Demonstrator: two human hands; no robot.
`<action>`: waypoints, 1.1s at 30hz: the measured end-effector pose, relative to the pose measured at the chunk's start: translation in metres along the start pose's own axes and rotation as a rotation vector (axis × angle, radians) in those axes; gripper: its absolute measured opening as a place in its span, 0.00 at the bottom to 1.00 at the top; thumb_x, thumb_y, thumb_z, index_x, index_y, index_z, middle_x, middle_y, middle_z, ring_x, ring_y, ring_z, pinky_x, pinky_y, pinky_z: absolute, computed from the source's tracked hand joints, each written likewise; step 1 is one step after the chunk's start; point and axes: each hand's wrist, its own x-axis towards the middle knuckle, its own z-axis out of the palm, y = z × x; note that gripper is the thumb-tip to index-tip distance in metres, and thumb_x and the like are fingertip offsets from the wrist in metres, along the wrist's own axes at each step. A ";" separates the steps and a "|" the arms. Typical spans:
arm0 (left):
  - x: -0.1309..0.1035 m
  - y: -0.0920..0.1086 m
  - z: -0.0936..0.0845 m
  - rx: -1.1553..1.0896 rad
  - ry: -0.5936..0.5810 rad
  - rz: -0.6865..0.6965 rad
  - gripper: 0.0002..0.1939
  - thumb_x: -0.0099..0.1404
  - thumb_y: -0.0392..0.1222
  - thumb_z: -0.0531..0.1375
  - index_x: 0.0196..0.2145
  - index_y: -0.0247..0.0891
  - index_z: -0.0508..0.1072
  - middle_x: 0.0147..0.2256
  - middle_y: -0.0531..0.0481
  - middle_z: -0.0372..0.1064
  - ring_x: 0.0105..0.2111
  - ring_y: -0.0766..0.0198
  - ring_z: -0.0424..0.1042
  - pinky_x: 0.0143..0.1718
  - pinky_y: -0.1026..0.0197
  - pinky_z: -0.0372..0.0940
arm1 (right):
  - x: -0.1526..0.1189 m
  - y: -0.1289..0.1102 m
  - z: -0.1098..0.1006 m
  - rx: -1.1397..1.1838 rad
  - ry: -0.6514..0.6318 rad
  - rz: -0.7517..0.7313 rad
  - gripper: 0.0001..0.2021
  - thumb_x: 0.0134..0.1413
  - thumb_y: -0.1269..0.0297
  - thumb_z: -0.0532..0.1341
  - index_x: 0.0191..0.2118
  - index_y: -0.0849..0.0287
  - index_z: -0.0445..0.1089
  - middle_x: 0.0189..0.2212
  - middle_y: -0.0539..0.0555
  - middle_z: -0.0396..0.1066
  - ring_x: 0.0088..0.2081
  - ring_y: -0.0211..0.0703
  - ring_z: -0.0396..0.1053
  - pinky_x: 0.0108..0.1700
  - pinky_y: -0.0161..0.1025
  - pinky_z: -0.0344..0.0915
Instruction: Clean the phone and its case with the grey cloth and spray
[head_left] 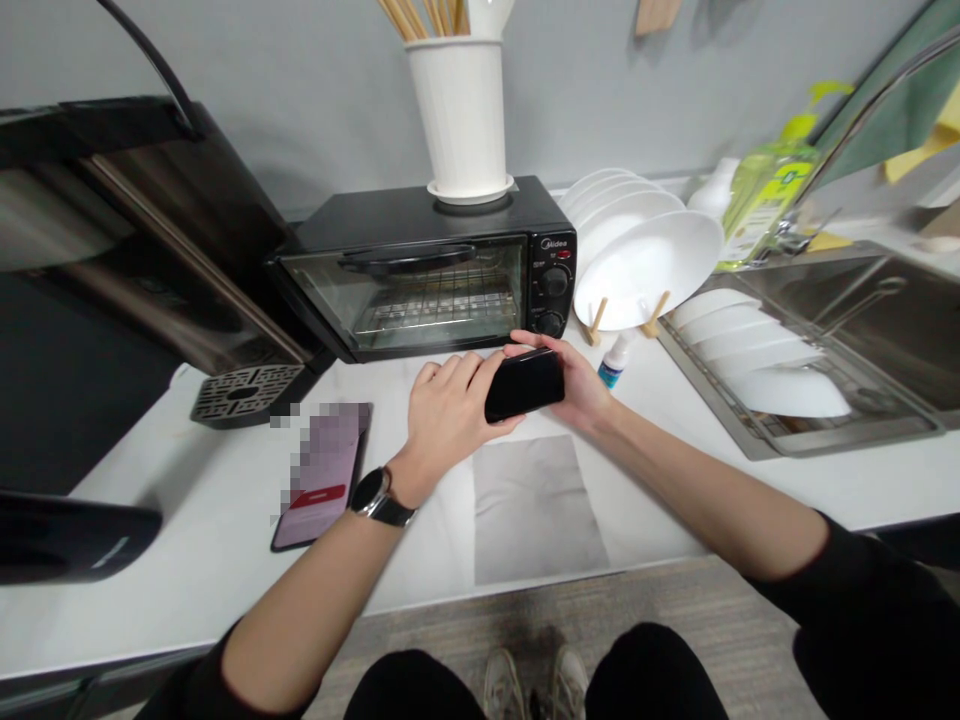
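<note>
Between my two hands is a black smartphone [525,386], its dark screen facing up, held sideways above the white counter. My left hand [452,408], with a watch on its wrist, wraps round the phone's left end. The right end sits in the fingers of my right hand [577,388]. Below them a grey cloth [534,510] lies flat at the counter's front edge. Just beyond my right hand stands a small white bottle with a blue label [613,362]. A second phone [326,475], its screen lit and partly blurred out, lies left of my left wrist.
A black toaster oven [427,270] stands at the back, with a white utensil pot [461,120] on top. White plates [637,255] stand in a rack beside it. Rightward are a sink [892,320], bowls [784,388] and a green soap bottle [776,190]. A dark machine [172,230] stands left.
</note>
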 end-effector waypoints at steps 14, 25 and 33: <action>-0.001 0.005 0.003 -0.046 0.019 -0.035 0.40 0.61 0.68 0.66 0.60 0.36 0.71 0.41 0.44 0.76 0.40 0.47 0.74 0.38 0.47 0.58 | 0.003 0.000 -0.004 0.089 -0.026 0.060 0.15 0.68 0.53 0.58 0.49 0.52 0.78 0.40 0.48 0.83 0.44 0.42 0.79 0.57 0.42 0.71; -0.002 0.005 0.007 -0.138 0.030 -0.101 0.40 0.58 0.66 0.69 0.61 0.39 0.72 0.40 0.46 0.76 0.41 0.47 0.76 0.41 0.49 0.63 | 0.007 0.005 -0.001 0.005 0.016 -0.070 0.15 0.60 0.47 0.68 0.33 0.52 0.76 0.39 0.48 0.82 0.44 0.42 0.78 0.56 0.41 0.71; -0.005 0.005 0.009 -0.171 0.044 -0.092 0.46 0.58 0.67 0.69 0.68 0.43 0.67 0.42 0.48 0.76 0.40 0.50 0.76 0.41 0.50 0.65 | 0.010 0.009 -0.002 -0.028 0.042 -0.154 0.16 0.53 0.47 0.73 0.29 0.53 0.75 0.34 0.46 0.81 0.38 0.39 0.76 0.51 0.37 0.72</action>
